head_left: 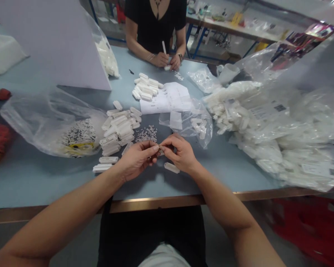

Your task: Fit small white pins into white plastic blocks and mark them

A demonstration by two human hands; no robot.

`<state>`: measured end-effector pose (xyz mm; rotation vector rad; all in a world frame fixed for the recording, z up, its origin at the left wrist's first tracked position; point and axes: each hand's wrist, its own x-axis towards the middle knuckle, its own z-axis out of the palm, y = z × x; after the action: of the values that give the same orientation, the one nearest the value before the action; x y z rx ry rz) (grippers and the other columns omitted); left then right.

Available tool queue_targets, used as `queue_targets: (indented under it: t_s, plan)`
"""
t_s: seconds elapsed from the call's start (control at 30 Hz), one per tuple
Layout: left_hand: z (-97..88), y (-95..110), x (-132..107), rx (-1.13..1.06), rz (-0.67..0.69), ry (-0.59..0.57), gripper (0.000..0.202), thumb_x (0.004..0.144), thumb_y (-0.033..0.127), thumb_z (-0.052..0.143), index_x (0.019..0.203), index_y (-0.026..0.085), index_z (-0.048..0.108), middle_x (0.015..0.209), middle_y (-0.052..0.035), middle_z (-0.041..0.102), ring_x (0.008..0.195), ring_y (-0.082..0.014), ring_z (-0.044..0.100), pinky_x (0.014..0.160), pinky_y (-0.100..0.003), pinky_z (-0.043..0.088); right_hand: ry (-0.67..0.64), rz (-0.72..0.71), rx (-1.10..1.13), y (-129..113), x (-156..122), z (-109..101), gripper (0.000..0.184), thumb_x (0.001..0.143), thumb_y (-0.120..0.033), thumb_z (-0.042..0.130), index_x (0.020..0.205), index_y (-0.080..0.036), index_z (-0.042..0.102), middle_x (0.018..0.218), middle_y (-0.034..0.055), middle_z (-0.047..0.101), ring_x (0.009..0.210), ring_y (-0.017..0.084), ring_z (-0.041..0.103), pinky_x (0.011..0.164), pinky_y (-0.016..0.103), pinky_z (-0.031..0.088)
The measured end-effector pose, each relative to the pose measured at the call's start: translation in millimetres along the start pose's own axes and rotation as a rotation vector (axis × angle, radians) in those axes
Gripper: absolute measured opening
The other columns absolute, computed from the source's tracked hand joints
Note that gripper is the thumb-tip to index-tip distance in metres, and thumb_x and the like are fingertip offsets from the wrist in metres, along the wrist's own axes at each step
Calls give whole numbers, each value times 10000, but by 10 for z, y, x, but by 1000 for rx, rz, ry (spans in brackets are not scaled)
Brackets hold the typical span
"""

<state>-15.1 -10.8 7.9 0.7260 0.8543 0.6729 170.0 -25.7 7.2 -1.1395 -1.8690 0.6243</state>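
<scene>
My left hand (137,157) and my right hand (180,152) meet just above the blue-grey table (44,181), fingers pinched together on a small white plastic piece (161,151) held between them. A white oblong part (172,167) lies on the table under my right wrist. A heap of tiny white bits (146,134) sits just beyond my fingers. A stack of white oblong parts (118,129) lies to the left of my left hand, with two more (105,164) nearer the table edge.
A clear bag of small parts (58,129) lies at left; large bags of white parts (281,129) fill the right. A small open bag (192,124) and paper sheets (169,98) lie ahead. Across the table a person's hands (167,60) work by another white pile (146,89).
</scene>
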Motion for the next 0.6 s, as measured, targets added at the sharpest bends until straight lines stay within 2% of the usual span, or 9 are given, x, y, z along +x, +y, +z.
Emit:
queue_targets:
  t_s: [0.2, 0.37, 0.47, 0.6]
  plan:
    - [-5, -26, 23, 70, 29, 50, 281, 700, 357, 805, 767, 157, 619, 689, 17, 616, 543, -60, 521, 502, -183, 386, 31, -89, -179, 0, -32, 31, 93, 886, -197, 569, 874, -219, 659, 826, 10, 655, 769, 121, 601, 686, 233, 484]
    - [13, -9, 9, 126, 21, 31, 303, 695, 388, 799, 767, 154, 621, 717, 13, 615, 561, -65, 521, 514, -195, 380, 29, -114, -236, 23, -54, 46, 116, 890, -187, 543, 904, -217, 654, 854, 20, 660, 788, 128, 612, 716, 247, 500]
    - [27, 12, 1, 162, 8, 53, 329, 691, 418, 794, 787, 160, 614, 724, 16, 609, 544, -62, 505, 493, -194, 355, -23, -124, -277, 60, -34, -30, 129, 888, -170, 542, 941, -203, 654, 883, 32, 656, 812, 136, 613, 737, 256, 503]
    - [18, 28, 9, 222, 54, 122, 325, 723, 445, 758, 800, 167, 609, 685, 28, 577, 485, -43, 427, 446, -189, 278, -199, -174, -430, 119, 18, -163, 155, 917, -160, 513, 941, -171, 666, 889, 69, 647, 838, 170, 602, 768, 298, 503]
